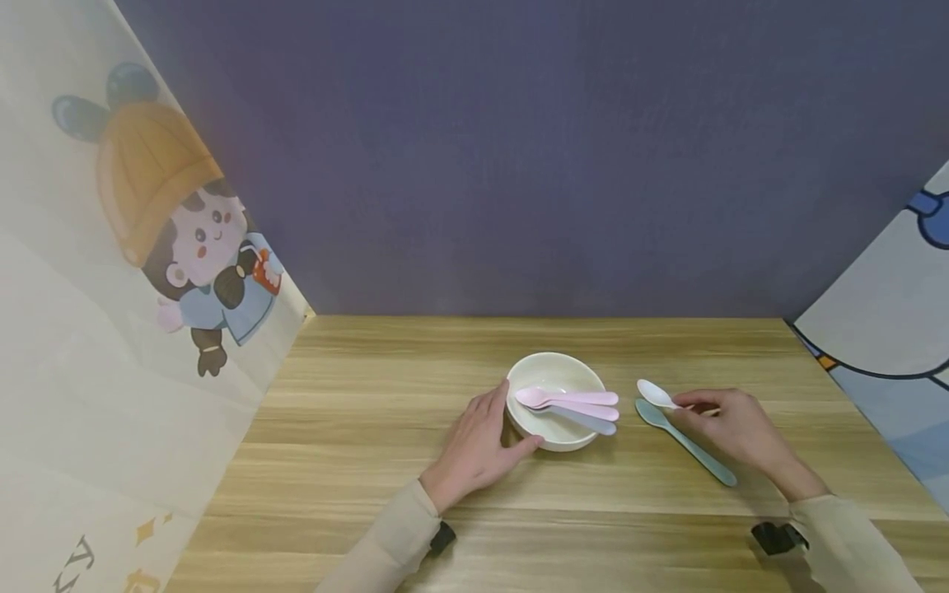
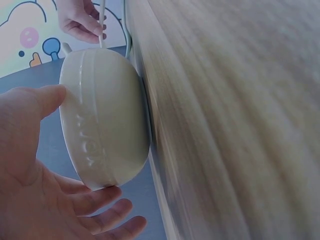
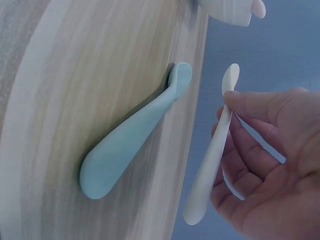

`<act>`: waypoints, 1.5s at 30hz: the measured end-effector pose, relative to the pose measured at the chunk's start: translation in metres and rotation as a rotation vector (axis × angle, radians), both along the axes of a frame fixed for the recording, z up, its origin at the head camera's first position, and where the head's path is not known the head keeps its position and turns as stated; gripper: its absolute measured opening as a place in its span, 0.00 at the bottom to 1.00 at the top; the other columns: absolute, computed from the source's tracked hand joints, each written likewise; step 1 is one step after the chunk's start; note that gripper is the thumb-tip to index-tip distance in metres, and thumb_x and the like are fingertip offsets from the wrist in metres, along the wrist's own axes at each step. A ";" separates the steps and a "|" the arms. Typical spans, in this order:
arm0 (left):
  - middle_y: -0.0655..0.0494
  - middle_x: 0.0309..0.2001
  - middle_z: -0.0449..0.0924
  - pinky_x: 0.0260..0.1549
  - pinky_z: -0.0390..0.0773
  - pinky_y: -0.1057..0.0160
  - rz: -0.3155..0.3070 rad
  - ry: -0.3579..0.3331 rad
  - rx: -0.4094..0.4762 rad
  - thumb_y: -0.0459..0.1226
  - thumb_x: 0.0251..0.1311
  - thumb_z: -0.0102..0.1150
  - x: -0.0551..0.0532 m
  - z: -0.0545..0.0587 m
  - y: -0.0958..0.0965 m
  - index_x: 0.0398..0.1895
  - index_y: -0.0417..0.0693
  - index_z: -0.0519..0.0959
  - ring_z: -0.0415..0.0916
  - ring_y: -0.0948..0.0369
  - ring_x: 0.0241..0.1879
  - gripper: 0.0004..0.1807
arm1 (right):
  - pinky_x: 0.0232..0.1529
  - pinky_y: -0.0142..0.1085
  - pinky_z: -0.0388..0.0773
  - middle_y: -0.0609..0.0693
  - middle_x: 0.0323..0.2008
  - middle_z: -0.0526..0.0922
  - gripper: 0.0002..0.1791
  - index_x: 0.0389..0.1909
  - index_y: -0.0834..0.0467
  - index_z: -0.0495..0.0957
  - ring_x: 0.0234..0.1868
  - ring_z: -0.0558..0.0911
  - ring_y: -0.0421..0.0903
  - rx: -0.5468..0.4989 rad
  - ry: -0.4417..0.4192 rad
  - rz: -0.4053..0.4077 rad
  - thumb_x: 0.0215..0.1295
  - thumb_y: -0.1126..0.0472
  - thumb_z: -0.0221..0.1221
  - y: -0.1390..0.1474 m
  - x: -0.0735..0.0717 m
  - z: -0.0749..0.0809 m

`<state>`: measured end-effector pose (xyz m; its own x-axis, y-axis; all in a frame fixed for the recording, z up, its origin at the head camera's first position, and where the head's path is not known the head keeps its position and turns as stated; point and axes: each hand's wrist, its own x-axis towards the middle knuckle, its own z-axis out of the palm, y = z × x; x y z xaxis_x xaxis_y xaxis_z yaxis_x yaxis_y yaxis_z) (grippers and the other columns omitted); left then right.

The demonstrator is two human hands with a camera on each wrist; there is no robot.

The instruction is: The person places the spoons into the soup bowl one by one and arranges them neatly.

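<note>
A cream bowl [image 1: 558,439] stands on the table, and two pink spoons and one grey-lavender spoon [image 1: 589,423] lean in it with their handles over the right rim. My left hand [image 1: 478,449] holds the bowl from its left side, thumb on the near rim and fingertips farther round, as the left wrist view also shows. To the right, my right hand [image 1: 730,424] pinches a white spoon [image 3: 207,170] just below its bowl end, raised off the table. Beneath it a pale green spoon [image 3: 135,140] lies on the wood, handle toward me.
The wood-grain table [image 1: 356,461] ends at a dark blue-grey back panel [image 1: 519,165]. A cartoon-printed panel [image 1: 67,329] borders the left, and another printed panel [image 1: 875,329] the right. Each wrist wears a black band.
</note>
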<state>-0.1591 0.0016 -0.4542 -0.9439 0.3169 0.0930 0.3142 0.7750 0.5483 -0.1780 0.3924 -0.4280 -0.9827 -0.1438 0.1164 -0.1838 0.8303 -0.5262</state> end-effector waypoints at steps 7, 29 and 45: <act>0.42 0.80 0.65 0.77 0.70 0.46 -0.004 0.005 -0.003 0.67 0.68 0.59 0.000 -0.001 0.000 0.86 0.43 0.52 0.66 0.46 0.78 0.56 | 0.33 0.29 0.83 0.58 0.44 0.93 0.15 0.51 0.62 0.90 0.42 0.89 0.51 0.006 -0.026 0.005 0.70 0.57 0.70 -0.007 -0.001 0.006; 0.42 0.81 0.65 0.78 0.69 0.45 -0.001 0.001 -0.012 0.68 0.68 0.58 -0.001 0.000 0.000 0.86 0.43 0.53 0.65 0.46 0.78 0.57 | 0.33 0.30 0.84 0.58 0.43 0.92 0.13 0.51 0.61 0.90 0.39 0.88 0.48 -0.018 -0.011 0.037 0.71 0.59 0.69 -0.020 -0.007 0.017; 0.42 0.81 0.64 0.78 0.68 0.46 -0.005 -0.006 -0.011 0.68 0.68 0.58 -0.001 -0.001 0.000 0.87 0.44 0.52 0.65 0.45 0.79 0.57 | 0.35 0.29 0.85 0.52 0.39 0.93 0.11 0.48 0.59 0.92 0.36 0.87 0.41 -0.002 0.035 0.092 0.70 0.59 0.71 -0.029 -0.016 0.028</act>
<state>-0.1602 0.0012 -0.4548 -0.9427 0.3229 0.0836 0.3149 0.7794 0.5416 -0.1940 0.3632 -0.4002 -0.9607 -0.2327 0.1512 -0.2775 0.8083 -0.5192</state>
